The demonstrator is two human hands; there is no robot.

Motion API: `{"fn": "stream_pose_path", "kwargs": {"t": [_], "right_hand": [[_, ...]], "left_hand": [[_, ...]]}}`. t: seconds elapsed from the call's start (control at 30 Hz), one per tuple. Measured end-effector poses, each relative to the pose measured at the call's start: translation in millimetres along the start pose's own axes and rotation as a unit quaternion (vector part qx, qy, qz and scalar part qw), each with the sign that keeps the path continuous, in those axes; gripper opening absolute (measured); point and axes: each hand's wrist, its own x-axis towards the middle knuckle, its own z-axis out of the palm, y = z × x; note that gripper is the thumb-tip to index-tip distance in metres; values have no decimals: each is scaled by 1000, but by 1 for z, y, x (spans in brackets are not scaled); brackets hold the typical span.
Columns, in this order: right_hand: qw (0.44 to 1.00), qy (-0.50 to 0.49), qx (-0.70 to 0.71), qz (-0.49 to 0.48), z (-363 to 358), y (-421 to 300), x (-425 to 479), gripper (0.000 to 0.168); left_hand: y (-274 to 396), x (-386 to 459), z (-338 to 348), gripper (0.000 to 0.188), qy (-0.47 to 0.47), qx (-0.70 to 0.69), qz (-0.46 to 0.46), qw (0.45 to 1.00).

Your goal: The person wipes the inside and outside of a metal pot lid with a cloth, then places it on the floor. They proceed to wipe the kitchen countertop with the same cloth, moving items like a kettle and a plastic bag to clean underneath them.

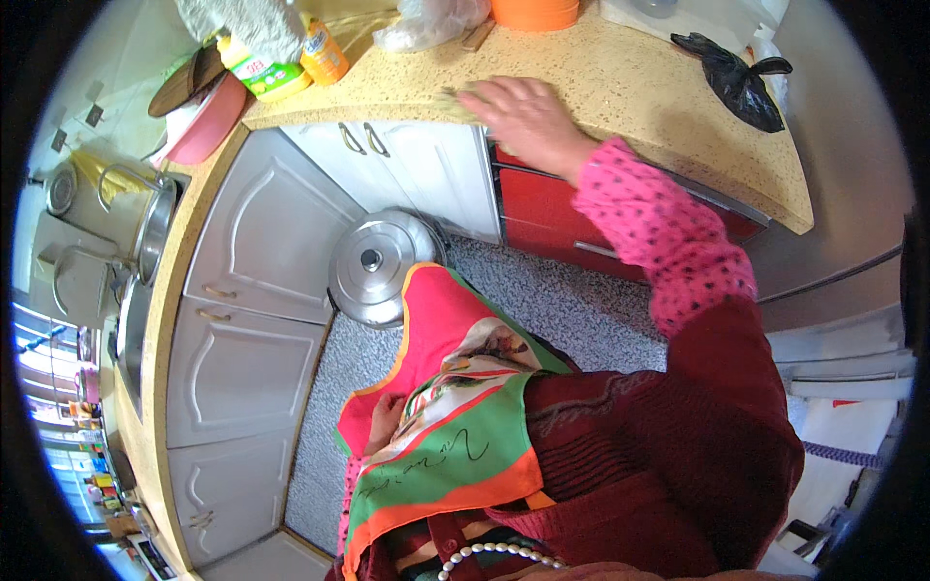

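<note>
My right hand (522, 120), blurred, reaches palm down over the front edge of a speckled yellow countertop (610, 87). A small, blurred beige patch shows at its fingertips; I cannot tell whether a thing lies under the palm. Low in front of my body, my left hand (385, 420) rests against a colourful apron (454, 414), which partly hides it. Its fingers look curled, and what they hold, if anything, is not visible. Below the counter near my right hand are a red-fronted cabinet (541, 210) and white cabinet doors (429, 163).
A lidded metal pot (381, 265) stands on the speckled floor. Along the counter are a yellow-green bottle (265, 76), an orange bottle (323, 54), a clear plastic bag (432, 22), an orange container (534, 13) and a tied black bag (741, 83). A pink basin (207, 123) leans at left.
</note>
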Motion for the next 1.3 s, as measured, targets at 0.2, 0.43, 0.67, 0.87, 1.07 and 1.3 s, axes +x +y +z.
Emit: {"fn": "stream_pose_path", "kwargs": {"t": [0.2,0.43,0.67,0.87,1.07,1.3], "right_hand": [[996,-46,9,74,-66,48,-106,66],[988,-63,-115,83,-60,52,-106,81],[994,-10,-105,36,-15,6,-24,72],[987,5,-157,42,28,-35,37,62],[988,24,-150,26,50,-60,80,34],[995,-8,-73,68,60,-91,121,60]], "left_hand": [[-5,6,2,23,-5,23,-23,999],[24,10,7,26,-23,79,0,997],[12,18,9,29,-26,45,-15,999],[4,16,7,31,-9,100,12,995],[12,2,9,29,24,87,3,996],[-3,5,14,28,56,75,3,996]]}}
